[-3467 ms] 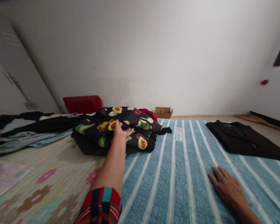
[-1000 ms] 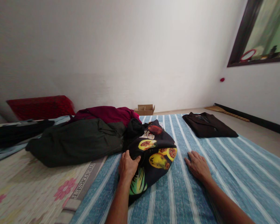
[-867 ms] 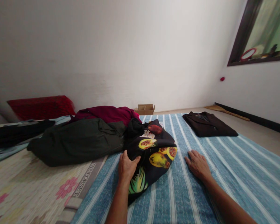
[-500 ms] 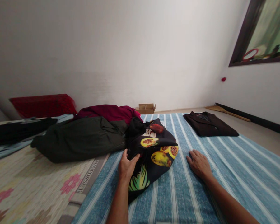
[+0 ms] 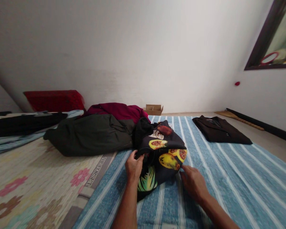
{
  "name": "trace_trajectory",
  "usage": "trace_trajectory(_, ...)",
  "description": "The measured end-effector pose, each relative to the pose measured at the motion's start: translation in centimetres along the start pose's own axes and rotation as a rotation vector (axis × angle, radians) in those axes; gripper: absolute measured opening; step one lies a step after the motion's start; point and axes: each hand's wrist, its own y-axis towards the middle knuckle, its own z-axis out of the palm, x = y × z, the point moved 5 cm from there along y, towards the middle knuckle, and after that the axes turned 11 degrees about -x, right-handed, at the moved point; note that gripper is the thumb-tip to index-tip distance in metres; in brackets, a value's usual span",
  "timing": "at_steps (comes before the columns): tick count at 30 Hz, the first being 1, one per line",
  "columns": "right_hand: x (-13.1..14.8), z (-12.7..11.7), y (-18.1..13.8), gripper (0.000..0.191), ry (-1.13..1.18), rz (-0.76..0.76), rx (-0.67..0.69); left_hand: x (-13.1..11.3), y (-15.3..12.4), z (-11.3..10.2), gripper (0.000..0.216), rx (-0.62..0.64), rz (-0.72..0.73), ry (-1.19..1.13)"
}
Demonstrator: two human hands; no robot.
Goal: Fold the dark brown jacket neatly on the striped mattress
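Note:
A black garment with a fruit print (image 5: 169,161) lies bunched on the blue striped sheet (image 5: 200,178) in front of me. My left hand (image 5: 134,165) grips its near left edge, thumb and fingers closed on the cloth. At the garment's right edge, my right hand (image 5: 193,181) pinches the fabric between thumb and fingers. Papaya and leaf pictures show on the cloth. Its exact kind is hard to make out in the folds.
Left of the garment lie a dark green garment (image 5: 92,136) and a maroon one (image 5: 119,111). A folded dark brown shirt (image 5: 220,129) rests at the right. A cardboard box (image 5: 154,109) stands by the wall. Further left are a flowered mat (image 5: 50,178) and black clothing (image 5: 28,123).
My right hand has moved left from the bare sheet to the garment's right edge and closed on it. My left hand keeps its hold. The view has turned slightly left.

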Motion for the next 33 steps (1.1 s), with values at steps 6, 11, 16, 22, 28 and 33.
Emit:
trace_trajectory(6, 9.4, -1.0, -2.6, 0.025, 0.090, -0.259, -0.119, 0.1, -0.1, -0.2, 0.037, -0.011, -0.016, -0.106)
trace_trajectory(11, 13.3, 0.5, -2.5, 0.061, 0.036, -0.283, 0.058, 0.1, -0.1, -0.2, 0.038, -0.008, -0.015, -0.156)
trace_trajectory(16, 14.2, 2.1, -1.4, 0.043, -0.073, -0.278, 0.068, 0.1, 0.0, -0.3, 0.039, -0.012, -0.030, -0.215)
trace_trajectory(22, 12.9, 1.5, -1.3, 0.019, 0.026, -0.302, 0.015, -0.2, -0.1, -0.8, 0.040, 0.016, -0.080, -0.318)
trace_trajectory(28, 9.0, -2.5, -1.4, 0.018, 0.303, -0.195, -0.121, -0.7, -0.5, -0.7, 0.049, 0.151, -0.124, -0.488)
trace_trajectory(33, 4.4, -5.2, -1.1, 0.017, 0.793, 0.087, -0.108, -1.8, -1.4, -0.3, 0.057, 0.357, -0.197, -0.707)
